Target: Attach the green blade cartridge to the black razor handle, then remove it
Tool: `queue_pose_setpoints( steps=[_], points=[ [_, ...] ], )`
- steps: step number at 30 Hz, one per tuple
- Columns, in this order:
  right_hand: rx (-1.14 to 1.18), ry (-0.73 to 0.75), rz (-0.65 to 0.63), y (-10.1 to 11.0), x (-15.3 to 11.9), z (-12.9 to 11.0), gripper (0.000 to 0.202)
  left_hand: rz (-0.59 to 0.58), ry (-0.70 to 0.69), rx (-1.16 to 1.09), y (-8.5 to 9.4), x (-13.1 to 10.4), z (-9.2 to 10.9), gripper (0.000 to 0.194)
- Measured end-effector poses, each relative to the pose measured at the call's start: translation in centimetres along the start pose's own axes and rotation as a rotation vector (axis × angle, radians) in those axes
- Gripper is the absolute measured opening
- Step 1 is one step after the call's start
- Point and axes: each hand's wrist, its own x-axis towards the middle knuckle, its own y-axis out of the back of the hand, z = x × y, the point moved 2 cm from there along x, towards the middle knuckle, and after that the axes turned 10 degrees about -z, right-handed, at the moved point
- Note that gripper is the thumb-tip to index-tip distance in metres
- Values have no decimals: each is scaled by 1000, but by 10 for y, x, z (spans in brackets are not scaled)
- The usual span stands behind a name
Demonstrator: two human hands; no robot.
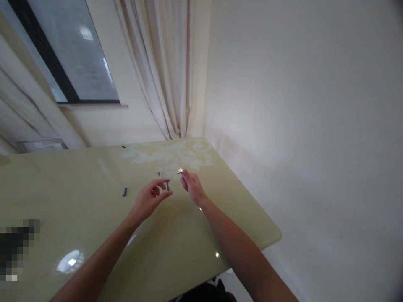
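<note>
My left hand (150, 197) is raised over the glossy table, its thumb and fingertips pinching the two ends of a short dark-grey strip (168, 186). This strip seems to be one edge of a small see-through piece, but its full shape cannot be made out. Just to the right, my right hand (192, 185) is closed, with a small shiny metal piece (180, 170) sticking out between thumb and finger. Its exact kind is too small to tell. The two hands are close but apart.
A small dark oblong object (124, 192) lies on the pale green table (252, 218) left of my left hand. Farther back is a tiny dark piece (123, 147). A blurred-out dark shape (15, 243) sits at the left edge. A wall (299, 126) borders the table's right side.
</note>
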Motion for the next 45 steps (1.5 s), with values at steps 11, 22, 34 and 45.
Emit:
queue_pose_setpoints(
  steps=[11,22,34,45],
  points=[
    [271,-34,381,56,9,13,71,-226,243,347,-82,118,-13,45],
    [385,-36,405,63,6,8,68,-203,271,394,-88,115,-14,59],
    [291,-158,363,49,3,25,67,285,213,696,101,-33,-77,46],
    [105,-185,289,32,-6,28,69,65,380,723,116,-33,-103,49]
  ],
)
